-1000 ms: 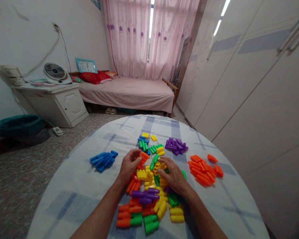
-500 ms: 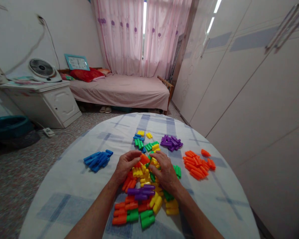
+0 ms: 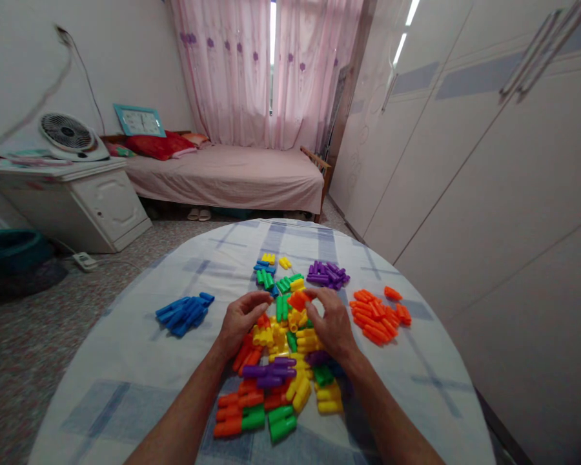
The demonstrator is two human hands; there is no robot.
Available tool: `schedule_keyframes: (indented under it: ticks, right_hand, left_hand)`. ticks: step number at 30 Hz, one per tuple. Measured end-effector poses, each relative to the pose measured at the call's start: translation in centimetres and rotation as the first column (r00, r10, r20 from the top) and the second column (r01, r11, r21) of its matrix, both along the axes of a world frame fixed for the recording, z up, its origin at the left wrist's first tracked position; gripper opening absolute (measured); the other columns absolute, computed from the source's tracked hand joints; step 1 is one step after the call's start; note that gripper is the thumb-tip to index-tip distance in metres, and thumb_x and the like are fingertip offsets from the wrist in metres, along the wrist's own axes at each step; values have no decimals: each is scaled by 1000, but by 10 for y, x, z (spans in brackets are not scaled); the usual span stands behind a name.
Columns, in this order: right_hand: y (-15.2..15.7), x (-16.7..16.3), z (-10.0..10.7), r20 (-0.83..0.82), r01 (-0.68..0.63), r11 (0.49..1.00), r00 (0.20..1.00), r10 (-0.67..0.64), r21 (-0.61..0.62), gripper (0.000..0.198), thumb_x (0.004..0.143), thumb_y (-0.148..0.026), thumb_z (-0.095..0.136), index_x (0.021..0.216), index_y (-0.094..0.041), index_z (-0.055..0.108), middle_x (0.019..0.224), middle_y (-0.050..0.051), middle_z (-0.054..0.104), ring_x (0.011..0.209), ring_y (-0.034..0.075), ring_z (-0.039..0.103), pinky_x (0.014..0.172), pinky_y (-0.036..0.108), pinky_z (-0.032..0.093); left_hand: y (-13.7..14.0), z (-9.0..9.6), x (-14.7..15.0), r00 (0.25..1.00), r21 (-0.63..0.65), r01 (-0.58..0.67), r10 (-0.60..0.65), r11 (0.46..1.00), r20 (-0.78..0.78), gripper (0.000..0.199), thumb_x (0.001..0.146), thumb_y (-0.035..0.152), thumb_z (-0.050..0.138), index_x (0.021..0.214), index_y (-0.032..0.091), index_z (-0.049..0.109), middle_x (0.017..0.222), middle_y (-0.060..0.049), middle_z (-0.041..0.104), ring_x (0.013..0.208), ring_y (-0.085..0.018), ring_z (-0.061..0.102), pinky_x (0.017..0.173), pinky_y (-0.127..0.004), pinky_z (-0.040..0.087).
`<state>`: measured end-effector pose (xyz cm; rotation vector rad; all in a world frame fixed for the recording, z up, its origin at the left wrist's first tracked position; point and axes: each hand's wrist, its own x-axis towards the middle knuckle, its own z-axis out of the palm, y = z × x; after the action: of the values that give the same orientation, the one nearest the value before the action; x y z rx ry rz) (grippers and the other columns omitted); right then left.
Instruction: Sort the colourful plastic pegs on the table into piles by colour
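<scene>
"What's farthest left on the desk (image 3: 126,336)?"

"A loose pile of blue blocks (image 3: 184,314), well apart from everything else."

"And your left fingers (image 3: 257,298)?"

"Curved, with a gap between them; I can't tell whether they touch the orange blocks (image 3: 246,355) beside them."

"What's in the middle?"

"A mixed heap (image 3: 275,371) of yellow, green, orange and purple blocks, spread in front of me."

"Your right fingers (image 3: 322,296)?"

"Pinching a single orange block (image 3: 298,300), close to the green and yellow ones."

"And further right?"

"A purple pile (image 3: 328,274) just beyond my right fingers, then a pile of slim orange pieces (image 3: 375,316) farthest right."
</scene>
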<state>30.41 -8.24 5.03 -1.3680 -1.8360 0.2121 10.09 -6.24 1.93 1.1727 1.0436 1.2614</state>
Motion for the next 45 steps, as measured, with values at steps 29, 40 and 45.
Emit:
schedule_keyframes:
  ticks: [29,40,45]
  right_hand:
    - [15,127,8,350,517,836,829,-436,-182,34,83,-30,41,103,-16,65,104,10,65,95,23,58,85,35,41]
    - [2,75,16,279,100,875,960,41,-473,35,81,-31,46,109,-16,62,94,8,66,84,19,60,75,29,43]
    - [1,67,12,332,138,790,939,88,-598,37,82,-32,48,111,-13,60,95,11,66,85,20,61,75,29,44]
  left_hand:
    - [8,-6,-6,992,-37,-126,127,991,14,36,63,40,71,89,15,68,86,-7,72,84,-20,66,75,-28,49]
    - [7,-4,-5,992,-40,-125,127,991,28,33,63,39,71,86,15,68,82,-6,71,83,-19,65,74,-27,48]
    - [9,-8,-6,994,-24,-113,113,993,-12,33,65,38,68,87,15,68,84,-7,71,84,-20,64,74,-28,48]
